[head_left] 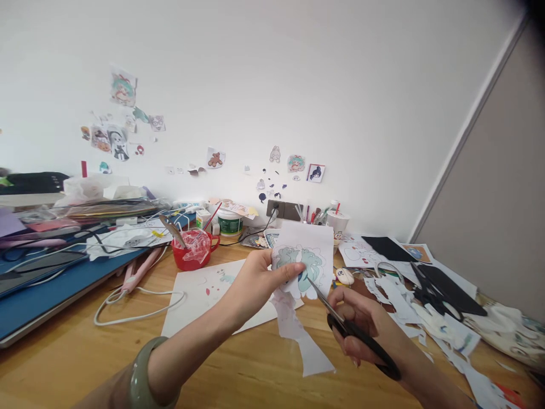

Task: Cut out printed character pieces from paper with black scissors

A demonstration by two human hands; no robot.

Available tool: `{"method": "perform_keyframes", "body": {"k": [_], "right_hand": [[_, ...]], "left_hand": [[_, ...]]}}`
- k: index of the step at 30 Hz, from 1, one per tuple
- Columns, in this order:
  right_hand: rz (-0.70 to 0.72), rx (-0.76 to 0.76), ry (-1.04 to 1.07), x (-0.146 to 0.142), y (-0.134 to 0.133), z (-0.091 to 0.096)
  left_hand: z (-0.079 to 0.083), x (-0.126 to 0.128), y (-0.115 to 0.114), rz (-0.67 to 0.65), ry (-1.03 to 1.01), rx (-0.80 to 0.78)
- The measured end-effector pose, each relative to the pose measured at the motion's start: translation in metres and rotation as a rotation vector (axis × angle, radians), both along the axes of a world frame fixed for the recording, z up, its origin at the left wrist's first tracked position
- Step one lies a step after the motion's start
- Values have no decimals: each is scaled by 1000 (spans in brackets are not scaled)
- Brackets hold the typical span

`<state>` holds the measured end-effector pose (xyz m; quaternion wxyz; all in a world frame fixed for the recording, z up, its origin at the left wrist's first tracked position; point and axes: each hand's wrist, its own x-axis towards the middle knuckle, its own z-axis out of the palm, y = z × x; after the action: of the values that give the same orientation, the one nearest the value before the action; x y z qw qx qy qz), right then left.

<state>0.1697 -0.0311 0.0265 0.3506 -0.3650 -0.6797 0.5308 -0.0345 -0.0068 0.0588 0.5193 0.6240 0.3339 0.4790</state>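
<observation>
My left hand (272,272) pinches a sheet of white paper (315,241) with a teal cartoon drawing on it, thumb lying across the front. A partly cut strip (313,349) hangs from the sheet's lower edge. In my right hand (370,324) is a pair of black-handled scissors (355,329), fingers in the loops. The blade tips point up and left at the drawing's lower edge, near my left thumb; whether they touch the paper I cannot tell. Under my left forearm lies a larger white sheet (191,301) with small coloured marks.
A red mug (191,258) with plastic film and a utensil stands left of centre. A second pair of black scissors (434,292) lies among paper scraps (395,298) at right. A blue board (55,284) with cables fills the left. Cut-outs (123,88) are stuck on the wall.
</observation>
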Motion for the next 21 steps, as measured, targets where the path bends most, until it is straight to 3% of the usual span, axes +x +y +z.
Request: {"method": "perform_keyframes", "body": {"k": [21], "right_hand": [[-22, -42, -47, -2, -2, 6]], "left_hand": [[4, -1, 0, -8, 33, 1]]}}
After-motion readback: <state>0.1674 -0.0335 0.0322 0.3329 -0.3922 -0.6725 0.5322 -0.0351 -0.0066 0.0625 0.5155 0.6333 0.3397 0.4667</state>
